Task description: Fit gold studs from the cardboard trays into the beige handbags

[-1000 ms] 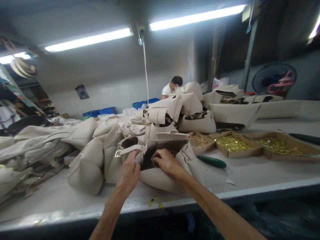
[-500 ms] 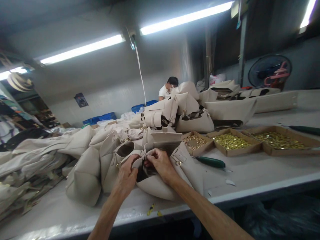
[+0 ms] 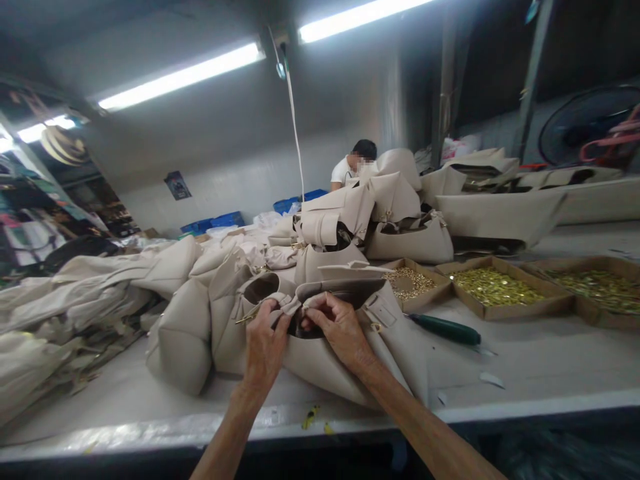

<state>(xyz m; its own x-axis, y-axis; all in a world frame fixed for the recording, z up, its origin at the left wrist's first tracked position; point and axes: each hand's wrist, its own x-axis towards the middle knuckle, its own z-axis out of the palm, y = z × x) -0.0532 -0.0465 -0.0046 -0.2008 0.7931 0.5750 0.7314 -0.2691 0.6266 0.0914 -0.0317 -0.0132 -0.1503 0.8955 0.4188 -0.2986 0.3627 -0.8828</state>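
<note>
A cream handbag lies open at the front of the table, its dark lining showing. My left hand pinches the bag's edge at its left end, close to a strap loop. At the mouth of the bag, my right hand has thumb and fingers pressed together near the rim. Whether a small piece sits between those right fingertips is too small to make out. The two hands are a short way apart. A gold ring fitting shows on the bag's right side, beside my right wrist.
Right of the bag lies a green-handled tool. Behind it, cardboard trays hold small gold fittings. Cream bags are heaped at left, and more bags are stacked behind. A co-worker is beyond the stack.
My left hand has shifted up to the bag's edge and closer to my right hand. The bag's opening looks narrower at the left. The whole view has swung slightly to the left.
</note>
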